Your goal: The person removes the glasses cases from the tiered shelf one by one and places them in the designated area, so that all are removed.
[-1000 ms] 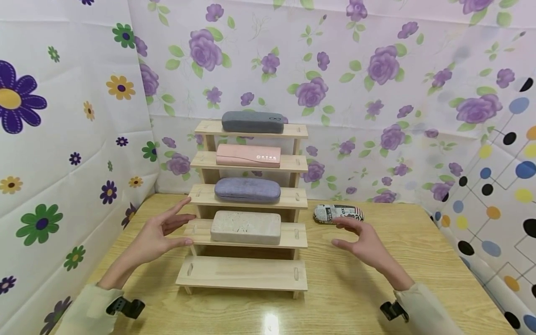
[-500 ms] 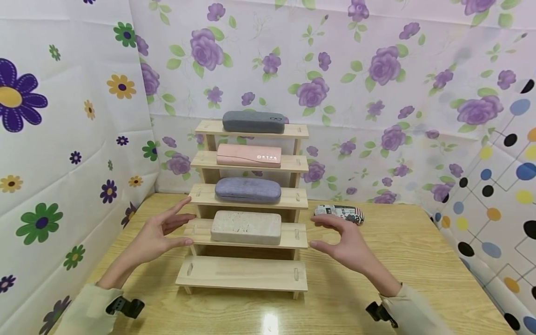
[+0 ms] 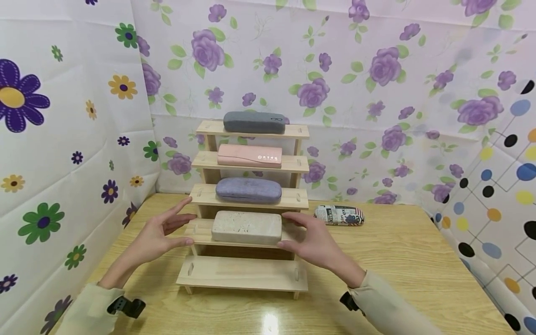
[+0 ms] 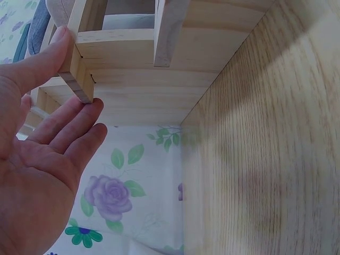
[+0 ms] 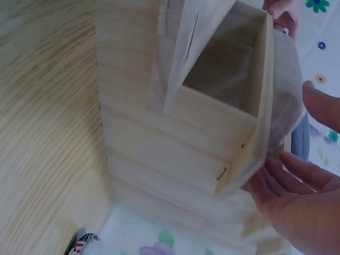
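Note:
A beige glasses case [image 3: 247,226] lies on the second step from the bottom of a wooden step rack [image 3: 240,274]. My right hand [image 3: 314,239] is at the case's right end, thumb toward its front edge and fingers toward its back. In the right wrist view, the thumb and fingertips [image 5: 319,106] are spread right beside the case [image 5: 285,79]. My left hand [image 3: 157,235] holds the rack's left side. Its thumb lies on one edge of a step's end [image 4: 79,79] and its fingers on the other, as the left wrist view shows.
Higher steps carry a purple glasses case [image 3: 249,190], a pink one [image 3: 249,155] and a grey one [image 3: 254,122]. A newspaper-print case [image 3: 339,215] lies on the table [image 3: 398,260] right of the rack. Patterned cloth [image 3: 343,93] surrounds the table.
My right hand has moved left, from in front of the newspaper-print case to the right end of the beige glasses case. The left hand stays at the rack.

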`<state>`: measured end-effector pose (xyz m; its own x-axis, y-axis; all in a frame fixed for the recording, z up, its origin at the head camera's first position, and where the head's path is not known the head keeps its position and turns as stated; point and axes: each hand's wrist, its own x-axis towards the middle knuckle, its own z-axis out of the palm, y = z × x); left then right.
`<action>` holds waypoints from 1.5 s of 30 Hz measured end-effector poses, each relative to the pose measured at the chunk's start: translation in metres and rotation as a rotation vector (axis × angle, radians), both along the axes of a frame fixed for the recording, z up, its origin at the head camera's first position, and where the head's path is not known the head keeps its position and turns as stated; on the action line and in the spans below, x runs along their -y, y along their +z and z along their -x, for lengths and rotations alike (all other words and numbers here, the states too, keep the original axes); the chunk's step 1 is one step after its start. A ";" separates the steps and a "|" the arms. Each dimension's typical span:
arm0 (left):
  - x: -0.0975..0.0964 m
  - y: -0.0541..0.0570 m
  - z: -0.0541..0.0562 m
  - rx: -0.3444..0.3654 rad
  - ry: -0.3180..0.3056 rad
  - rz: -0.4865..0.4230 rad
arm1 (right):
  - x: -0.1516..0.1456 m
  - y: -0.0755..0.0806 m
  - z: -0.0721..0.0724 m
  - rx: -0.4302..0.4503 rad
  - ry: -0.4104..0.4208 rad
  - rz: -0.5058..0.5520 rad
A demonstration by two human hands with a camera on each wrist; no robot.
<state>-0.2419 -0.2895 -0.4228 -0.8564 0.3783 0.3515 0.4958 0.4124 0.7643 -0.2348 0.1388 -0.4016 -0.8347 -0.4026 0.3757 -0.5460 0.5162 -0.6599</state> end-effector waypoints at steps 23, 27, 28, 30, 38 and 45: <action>0.000 0.002 -0.002 0.004 0.007 0.003 | 0.013 -0.003 0.002 0.002 -0.013 0.018; 0.000 0.002 -0.002 0.002 0.008 0.003 | 0.010 -0.003 0.001 0.011 -0.023 0.020; 0.001 0.001 -0.001 0.001 0.009 0.004 | 0.010 -0.002 0.001 0.019 -0.021 0.024; 0.001 0.001 -0.001 0.000 0.008 0.004 | 0.010 -0.001 0.002 0.046 -0.016 0.031; 0.002 -0.001 0.000 0.001 -0.006 -0.006 | 0.020 0.005 0.011 0.102 0.004 0.028; 0.001 0.000 -0.001 0.004 -0.003 -0.006 | 0.019 0.005 0.010 0.083 0.019 0.036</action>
